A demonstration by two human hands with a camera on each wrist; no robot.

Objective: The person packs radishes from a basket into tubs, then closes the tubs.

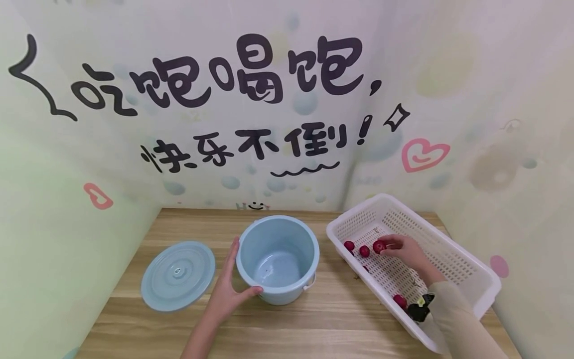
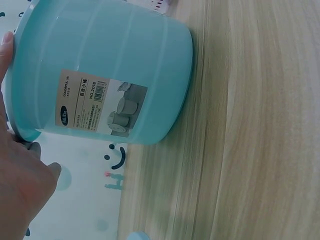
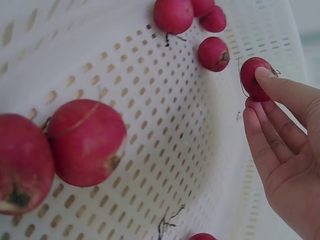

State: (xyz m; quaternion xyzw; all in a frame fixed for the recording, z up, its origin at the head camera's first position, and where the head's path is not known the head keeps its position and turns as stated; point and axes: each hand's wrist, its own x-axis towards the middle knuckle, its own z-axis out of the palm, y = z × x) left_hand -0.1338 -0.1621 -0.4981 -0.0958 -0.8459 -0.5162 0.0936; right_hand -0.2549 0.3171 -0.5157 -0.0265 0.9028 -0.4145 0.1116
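Note:
My left hand [image 1: 226, 296] holds the near left side of a light blue plastic bucket [image 1: 282, 298], thumb at the front rim and fingers round the left side. The bucket stands upright, its handle hanging at the right, with no produce inside. In the left wrist view its wall carries a printed label [image 2: 100, 102]. Over the white perforated basket [image 1: 430, 249], my right hand [image 1: 408, 252] pinches a round red radish [image 3: 252, 82] between thumb and fingers. Several more radishes lie in the basket, including one [image 3: 214, 54] near the hand and a large one [image 3: 87, 142] closer to the wrist camera.
A round blue lid [image 1: 179, 274] with a small centre knob lies flat left of the bucket on the wood-grain table [image 1: 314, 329]. A black device [image 1: 419, 310] sits at the right wrist, over the basket. Printed cloth walls [image 1: 269, 189] enclose the table's back and sides.

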